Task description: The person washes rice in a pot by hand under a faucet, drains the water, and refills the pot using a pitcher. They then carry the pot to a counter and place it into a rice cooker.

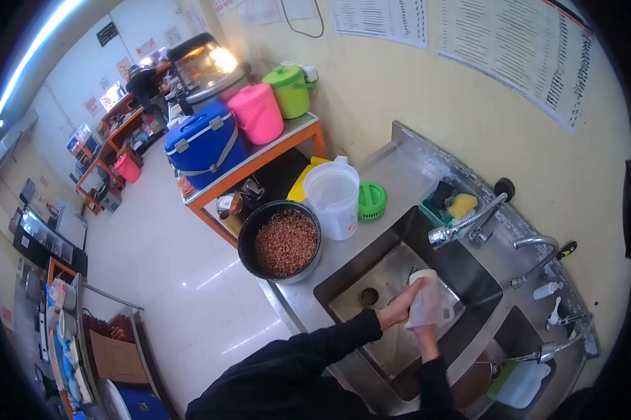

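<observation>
Over the left basin of a steel sink point(343, 299), a whitish translucent container point(426, 302) is held between my two hands. My left hand point(402, 305) is closed on its left side near the upper end. Behind its lower part is my right hand point(424, 334), whose fingers are mostly hidden by the container. Beneath them, a drain and some small items lie in the basin, partly covered by my hands. A chrome spray faucet point(443, 235) hangs above the basin's far right edge.
A pot of reddish-brown grains point(286, 242), a clear pitcher point(332, 199) and a green lid point(372, 200) stand left of the basin. A tray with a yellow sponge point(462, 205) is behind it. The right basin holds a white-and-green container point(520, 383). A person point(143, 87) stands far off.
</observation>
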Demonstrator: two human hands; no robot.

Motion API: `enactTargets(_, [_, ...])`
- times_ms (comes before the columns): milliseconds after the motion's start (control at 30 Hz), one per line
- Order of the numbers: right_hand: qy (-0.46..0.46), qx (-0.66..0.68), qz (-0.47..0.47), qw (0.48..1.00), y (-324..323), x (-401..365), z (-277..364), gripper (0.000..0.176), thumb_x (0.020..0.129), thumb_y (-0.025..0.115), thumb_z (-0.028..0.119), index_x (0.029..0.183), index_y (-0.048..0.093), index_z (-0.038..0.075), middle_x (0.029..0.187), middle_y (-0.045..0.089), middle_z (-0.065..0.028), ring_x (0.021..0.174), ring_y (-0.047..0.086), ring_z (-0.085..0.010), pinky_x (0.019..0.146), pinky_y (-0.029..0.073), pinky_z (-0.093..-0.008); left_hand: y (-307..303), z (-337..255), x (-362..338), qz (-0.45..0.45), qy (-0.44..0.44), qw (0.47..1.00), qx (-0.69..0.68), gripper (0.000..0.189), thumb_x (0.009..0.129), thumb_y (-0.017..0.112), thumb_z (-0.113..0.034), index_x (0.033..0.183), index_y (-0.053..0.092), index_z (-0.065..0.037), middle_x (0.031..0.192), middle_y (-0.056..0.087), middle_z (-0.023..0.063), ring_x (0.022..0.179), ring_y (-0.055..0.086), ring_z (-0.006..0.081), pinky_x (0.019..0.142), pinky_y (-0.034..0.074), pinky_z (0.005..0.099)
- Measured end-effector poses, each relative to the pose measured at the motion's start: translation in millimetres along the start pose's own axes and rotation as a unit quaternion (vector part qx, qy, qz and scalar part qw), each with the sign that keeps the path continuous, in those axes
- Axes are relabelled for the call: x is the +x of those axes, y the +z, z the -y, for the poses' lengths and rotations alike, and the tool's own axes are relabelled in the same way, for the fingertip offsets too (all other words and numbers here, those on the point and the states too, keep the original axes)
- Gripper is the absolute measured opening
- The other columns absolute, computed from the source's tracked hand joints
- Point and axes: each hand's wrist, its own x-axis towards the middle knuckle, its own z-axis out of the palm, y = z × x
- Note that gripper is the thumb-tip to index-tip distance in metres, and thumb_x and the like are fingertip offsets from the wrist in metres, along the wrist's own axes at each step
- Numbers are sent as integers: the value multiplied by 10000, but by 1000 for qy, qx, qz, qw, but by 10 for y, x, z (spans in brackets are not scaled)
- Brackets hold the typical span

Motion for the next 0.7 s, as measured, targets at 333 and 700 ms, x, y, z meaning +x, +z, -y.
enactTargets(333, [175,503,-42,846,3,-41,105,426,979,464,215,1344,419,-2,1293,523,-149,1163,539,-267,981,449,-364,-49,87,-31,-122,90,988,15,339,824,687,-270,1046,617,-23,901,658,82,779,650,201,680,532,346])
enactTargets(700, [-39,-54,60,996,-280,-355,-411,418,937,540,123,1324,437,4,1275,528,-114,1181,507,-194,985,417,-323,235,84,-95,-220,100,916,319,360,873,646,-339,1035,624,-19,927,657,78,830,629,186,716,513,336])
